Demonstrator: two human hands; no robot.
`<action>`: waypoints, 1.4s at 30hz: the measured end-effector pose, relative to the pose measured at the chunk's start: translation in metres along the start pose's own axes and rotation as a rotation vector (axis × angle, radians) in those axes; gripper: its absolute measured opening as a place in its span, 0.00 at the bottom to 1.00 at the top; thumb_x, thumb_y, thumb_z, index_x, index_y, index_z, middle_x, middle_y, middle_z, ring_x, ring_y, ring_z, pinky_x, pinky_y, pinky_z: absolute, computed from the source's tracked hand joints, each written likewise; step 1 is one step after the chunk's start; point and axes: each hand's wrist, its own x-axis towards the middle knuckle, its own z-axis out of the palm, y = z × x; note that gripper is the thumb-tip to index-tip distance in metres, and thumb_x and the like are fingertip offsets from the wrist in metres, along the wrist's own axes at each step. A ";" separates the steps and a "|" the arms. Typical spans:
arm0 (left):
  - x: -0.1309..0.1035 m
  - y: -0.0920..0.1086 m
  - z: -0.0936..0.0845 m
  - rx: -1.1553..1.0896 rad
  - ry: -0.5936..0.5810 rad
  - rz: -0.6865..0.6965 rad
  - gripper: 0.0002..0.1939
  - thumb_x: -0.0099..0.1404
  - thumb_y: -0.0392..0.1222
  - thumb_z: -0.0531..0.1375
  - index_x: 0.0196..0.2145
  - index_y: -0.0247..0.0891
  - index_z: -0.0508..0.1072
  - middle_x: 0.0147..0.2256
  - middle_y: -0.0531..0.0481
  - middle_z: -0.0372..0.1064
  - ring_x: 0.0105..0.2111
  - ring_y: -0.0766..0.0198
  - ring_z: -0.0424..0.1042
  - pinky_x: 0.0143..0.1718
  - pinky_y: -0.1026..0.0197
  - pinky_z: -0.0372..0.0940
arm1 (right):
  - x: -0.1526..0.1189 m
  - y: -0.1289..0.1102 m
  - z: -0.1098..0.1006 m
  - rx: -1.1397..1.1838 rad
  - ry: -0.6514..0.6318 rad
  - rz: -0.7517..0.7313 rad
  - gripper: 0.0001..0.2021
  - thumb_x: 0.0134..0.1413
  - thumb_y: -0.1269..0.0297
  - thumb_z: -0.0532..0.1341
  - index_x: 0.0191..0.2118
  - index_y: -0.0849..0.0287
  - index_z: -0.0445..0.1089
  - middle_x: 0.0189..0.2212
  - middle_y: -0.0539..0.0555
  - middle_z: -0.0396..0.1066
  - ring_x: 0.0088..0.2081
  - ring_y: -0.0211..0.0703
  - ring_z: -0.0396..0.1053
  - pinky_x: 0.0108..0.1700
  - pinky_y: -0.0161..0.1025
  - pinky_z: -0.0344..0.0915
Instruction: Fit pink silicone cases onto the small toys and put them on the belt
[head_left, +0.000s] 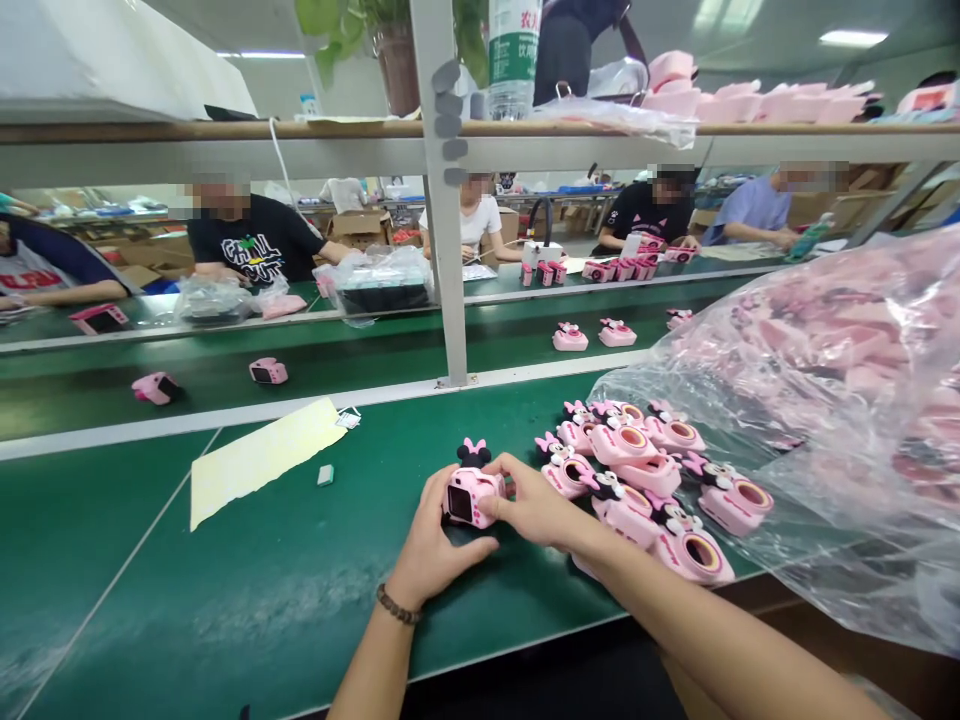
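Green worktop, long workroom; I'm seeing the left hand and right hand clamping a pink toy camera.

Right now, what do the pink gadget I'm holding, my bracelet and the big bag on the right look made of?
The pink gadget: probably smooth plastic or silicone, evenly coloured with rounded edges. Your bracelet: perhaps matte wooden beads, brown and knobbly. The bag: glossy plastic film, see-through with bright creases.
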 end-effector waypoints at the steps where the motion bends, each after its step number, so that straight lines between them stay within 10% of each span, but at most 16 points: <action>1: 0.000 0.000 0.001 0.010 0.012 -0.012 0.42 0.52 0.50 0.70 0.60 0.43 0.57 0.59 0.41 0.58 0.59 0.50 0.61 0.60 0.45 0.59 | 0.000 -0.001 0.004 -0.013 0.031 0.003 0.11 0.51 0.62 0.63 0.41 0.56 0.66 0.38 0.50 0.71 0.39 0.44 0.68 0.42 0.42 0.64; 10: 0.002 0.006 0.010 0.184 0.275 -0.011 0.33 0.54 0.51 0.69 0.53 0.41 0.62 0.50 0.44 0.62 0.53 0.53 0.64 0.56 0.46 0.63 | 0.011 0.014 0.024 0.090 0.127 -0.087 0.07 0.51 0.71 0.57 0.38 0.56 0.63 0.37 0.51 0.69 0.40 0.44 0.68 0.43 0.41 0.63; 19: 0.000 0.007 0.005 0.052 0.170 -0.038 0.32 0.55 0.50 0.69 0.55 0.44 0.63 0.51 0.45 0.66 0.52 0.53 0.68 0.55 0.47 0.64 | 0.003 0.012 -0.004 0.614 -0.050 0.090 0.22 0.52 0.59 0.68 0.51 0.54 0.63 0.43 0.53 0.72 0.39 0.42 0.72 0.40 0.39 0.68; 26: -0.003 0.007 0.007 -0.135 0.154 -0.012 0.38 0.55 0.58 0.67 0.60 0.46 0.60 0.60 0.42 0.60 0.59 0.49 0.61 0.62 0.45 0.57 | -0.004 -0.005 0.037 1.260 -0.251 0.287 0.26 0.47 0.45 0.68 0.46 0.59 0.69 0.35 0.54 0.74 0.35 0.43 0.74 0.37 0.37 0.69; 35: 0.001 -0.002 0.004 0.114 0.239 -0.202 0.21 0.66 0.53 0.57 0.53 0.42 0.66 0.51 0.41 0.67 0.53 0.50 0.67 0.53 0.41 0.64 | 0.123 -0.021 -0.050 0.450 0.290 0.271 0.15 0.58 0.52 0.61 0.42 0.58 0.66 0.31 0.53 0.71 0.36 0.42 0.72 0.45 0.46 0.72; 42: 0.001 -0.014 0.019 0.201 0.244 -0.167 0.17 0.66 0.49 0.56 0.51 0.44 0.69 0.49 0.42 0.70 0.51 0.48 0.68 0.51 0.38 0.64 | 0.244 -0.016 -0.099 -0.103 0.529 0.373 0.37 0.42 0.56 0.69 0.57 0.66 0.59 0.60 0.71 0.56 0.62 0.64 0.53 0.61 0.58 0.52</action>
